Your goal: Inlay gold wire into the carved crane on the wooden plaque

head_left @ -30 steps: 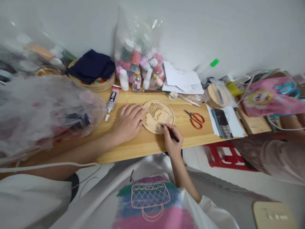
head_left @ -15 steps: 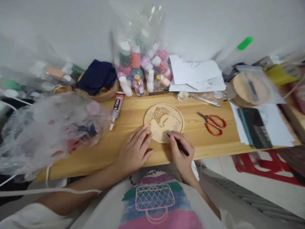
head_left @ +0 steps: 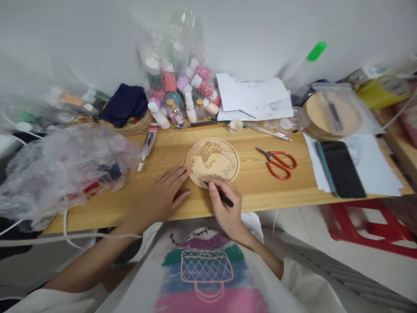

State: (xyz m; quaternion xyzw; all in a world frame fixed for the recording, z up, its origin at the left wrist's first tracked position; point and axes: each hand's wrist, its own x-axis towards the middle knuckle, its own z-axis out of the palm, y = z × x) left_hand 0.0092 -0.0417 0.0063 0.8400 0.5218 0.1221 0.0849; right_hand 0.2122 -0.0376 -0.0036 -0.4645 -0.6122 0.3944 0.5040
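A round wooden disc (head_left: 225, 170) with a gold and brown raised pattern lies flat on the table. My right hand (head_left: 225, 204) grips a slim black pen-like tool (head_left: 226, 199), its pointed end at the disc's near edge. The exact kind of tool is unclear. At the disc's left edge, my left hand (head_left: 167, 193) rests palm down with its fingers stretched out and the thumb apart. Its fingertips touch or nearly touch the rim.
Red-handled scissors (head_left: 278, 164) lie right of the disc, near a phone (head_left: 343, 169) on paper. Behind are small bottles (head_left: 176, 114), a bag of jars (head_left: 169, 80), and white papers (head_left: 254, 98). A glue tube (head_left: 150, 141) and crumpled plastic bag (head_left: 65, 161) are at left.
My right hand has moved the tool's tip leftward along the near part of the disc. My left hand has shifted slightly left at the rim. The whole view has also shifted.
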